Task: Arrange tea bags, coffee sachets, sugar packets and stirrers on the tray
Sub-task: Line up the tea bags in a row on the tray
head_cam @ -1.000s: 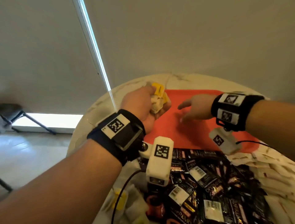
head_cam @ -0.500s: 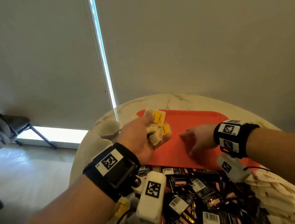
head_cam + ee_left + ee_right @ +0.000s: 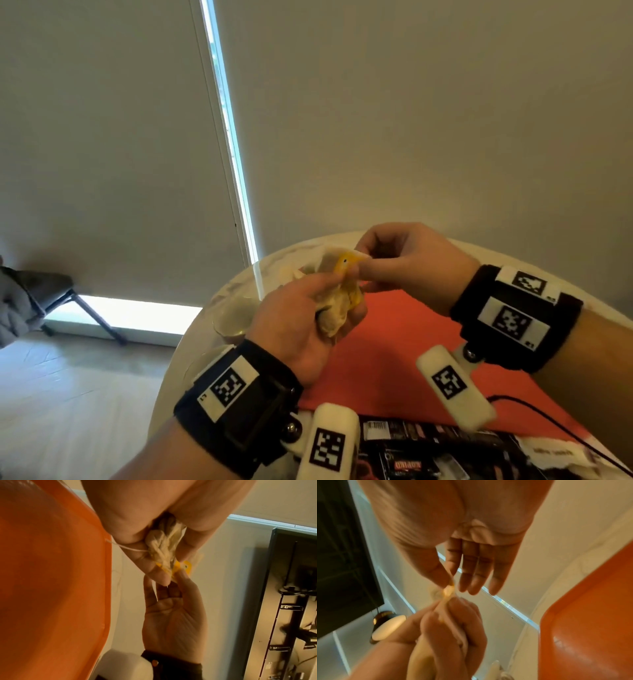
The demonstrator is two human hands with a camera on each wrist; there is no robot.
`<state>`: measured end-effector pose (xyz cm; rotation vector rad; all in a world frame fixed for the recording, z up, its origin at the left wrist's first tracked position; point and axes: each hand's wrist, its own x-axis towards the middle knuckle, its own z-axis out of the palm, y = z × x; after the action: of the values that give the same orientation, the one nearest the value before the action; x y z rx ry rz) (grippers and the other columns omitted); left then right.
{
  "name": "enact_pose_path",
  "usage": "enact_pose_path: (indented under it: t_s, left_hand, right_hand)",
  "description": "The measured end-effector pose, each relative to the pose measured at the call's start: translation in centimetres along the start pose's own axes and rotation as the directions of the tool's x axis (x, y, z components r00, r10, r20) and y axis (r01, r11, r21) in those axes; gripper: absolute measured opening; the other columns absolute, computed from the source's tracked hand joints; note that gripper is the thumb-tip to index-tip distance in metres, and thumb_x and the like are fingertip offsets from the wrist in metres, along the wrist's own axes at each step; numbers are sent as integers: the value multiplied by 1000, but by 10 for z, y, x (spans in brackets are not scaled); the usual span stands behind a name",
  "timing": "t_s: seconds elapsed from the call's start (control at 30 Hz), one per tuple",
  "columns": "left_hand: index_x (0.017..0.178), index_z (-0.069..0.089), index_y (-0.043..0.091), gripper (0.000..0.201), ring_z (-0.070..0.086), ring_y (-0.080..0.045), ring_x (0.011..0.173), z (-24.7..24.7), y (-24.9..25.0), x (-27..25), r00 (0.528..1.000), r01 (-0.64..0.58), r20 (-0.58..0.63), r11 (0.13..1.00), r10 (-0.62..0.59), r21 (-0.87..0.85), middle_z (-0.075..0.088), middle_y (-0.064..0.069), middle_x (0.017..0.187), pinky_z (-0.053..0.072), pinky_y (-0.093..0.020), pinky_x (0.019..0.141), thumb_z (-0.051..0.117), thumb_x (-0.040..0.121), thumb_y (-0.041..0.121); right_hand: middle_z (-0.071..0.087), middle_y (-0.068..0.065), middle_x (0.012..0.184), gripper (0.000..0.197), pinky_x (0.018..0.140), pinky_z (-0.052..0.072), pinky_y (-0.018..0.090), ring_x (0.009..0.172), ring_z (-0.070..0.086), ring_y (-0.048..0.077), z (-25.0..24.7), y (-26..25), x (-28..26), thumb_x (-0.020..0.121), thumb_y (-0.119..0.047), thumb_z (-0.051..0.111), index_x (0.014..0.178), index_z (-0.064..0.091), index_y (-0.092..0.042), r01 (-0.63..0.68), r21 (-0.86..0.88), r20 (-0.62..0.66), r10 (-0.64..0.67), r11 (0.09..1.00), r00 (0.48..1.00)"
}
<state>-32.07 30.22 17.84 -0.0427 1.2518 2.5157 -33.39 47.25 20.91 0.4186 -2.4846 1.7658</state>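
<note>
Bunching several tea bags in its curled fingers, left hand is hovering above orange tray, far-left side. Right hand is pinching one yellow tag; best pulling slowly so strings aren't tangling, then laying it flat on tray.

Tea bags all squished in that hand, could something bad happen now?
Maybe. The left hand grips a whole bunch of tea bags while the right hand pinches one yellow tag. The strings look tangled, so pulling might tear a tag off or rip a bag. Also, the bunch is up above the orange tray, so loose bags could slip out and scatter.
</note>
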Motion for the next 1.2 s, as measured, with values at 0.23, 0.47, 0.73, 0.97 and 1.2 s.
enact_pose_path:
  t_s: [0.23, 0.47, 0.73, 0.97, 1.2]
  left_hand:
    - [110, 62, 4, 14, 59, -17, 49, -8, 13, 6, 994, -16, -111, 999, 19, 30, 59, -9, 65, 54, -28, 48, 66, 97, 10]
    - [105, 71, -1, 37, 52, -12, 49, -1, 26, 5, 988, -153, 76, 946, 136, 285, 57, -7, 63, 45, -25, 47, 82, 81, 25]
    - [110, 69, -2, 27, 59, -15, 50, -8, 42, 17, 987, -132, -46, 932, 156, 337, 61, -6, 61, 50, -28, 50, 79, 89, 11]
    - [113, 58, 8, 20, 62, -16, 49, -27, 94, 55, 968, -67, -218, 966, 123, 248, 63, -9, 70, 55, -30, 52, 68, 96, 10]
    - [112, 54, 12, 20, 57, -15, 43, -53, 108, 75, 971, -51, -207, 950, 119, 308, 57, -7, 65, 57, -32, 59, 67, 97, 11]
  right_hand:
    - [71, 12, 83, 14, 66, 61, 40, 77, 71, 26, -9, -6, 8, 91, 5, 64, 92, 65, -9, 55, 378, -146, 1, 924, 989]
    - [75, 11, 87, 19, 64, 58, 34, 76, 71, 21, -2, -13, 8, 84, -11, 77, 103, 73, -9, 79, 204, -39, -73, 976, 997]
    - [75, 14, 86, 24, 63, 59, 33, 77, 74, 22, 14, -15, 21, 84, 0, 76, 105, 67, -8, -35, 359, -40, 53, 933, 998]
    - [68, 14, 64, 22, 56, 56, 32, 61, 68, 26, 23, 37, 94, 81, 7, 78, 85, 60, -6, -335, 227, -156, 374, 914, 914]
    - [72, 17, 71, 14, 66, 60, 37, 62, 67, 27, 46, 112, 144, 81, 2, 80, 71, 70, 0, -596, 0, -144, 589, 803, 795]
